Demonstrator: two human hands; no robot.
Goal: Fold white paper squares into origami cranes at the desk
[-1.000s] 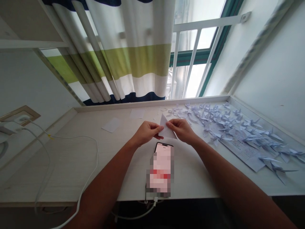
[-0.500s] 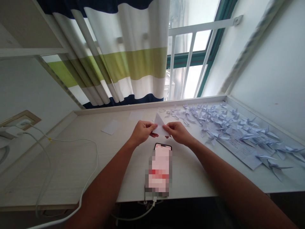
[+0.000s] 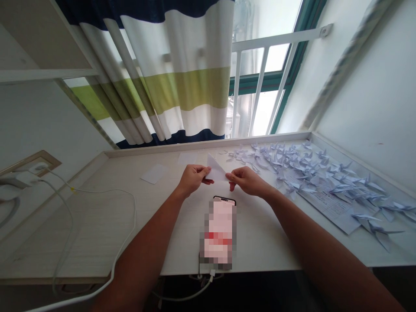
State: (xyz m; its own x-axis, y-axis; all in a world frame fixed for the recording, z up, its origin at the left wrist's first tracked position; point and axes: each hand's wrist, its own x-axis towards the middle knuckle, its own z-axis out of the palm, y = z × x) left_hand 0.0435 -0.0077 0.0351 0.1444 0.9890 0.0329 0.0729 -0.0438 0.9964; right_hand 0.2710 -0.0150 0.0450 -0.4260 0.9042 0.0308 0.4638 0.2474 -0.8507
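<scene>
A folded triangle of white paper [image 3: 216, 170] is held up over the desk between my two hands. My left hand [image 3: 194, 177] pinches its left edge between thumb and fingers. At its right corner, my right hand [image 3: 244, 180] grips the paper with thumb and forefinger. Below the hands a phone [image 3: 221, 221] lies on the desk, its screen lit and partly blurred out, with a white cable [image 3: 212, 277] at its lower end.
Many folded paper cranes [image 3: 286, 160] crowd the right side of the desk [image 3: 97, 216], several on a printed sheet [image 3: 334, 210]. Flat white paper squares [image 3: 153, 173] lie at the left back. A charging cable [image 3: 134, 208] loops across the left. Behind hangs a striped curtain [image 3: 182, 86].
The paper triangle has turned slightly, its tip shifting left. My right hand has moved a little to the right, to the triangle's corner. The camera view has shifted slightly.
</scene>
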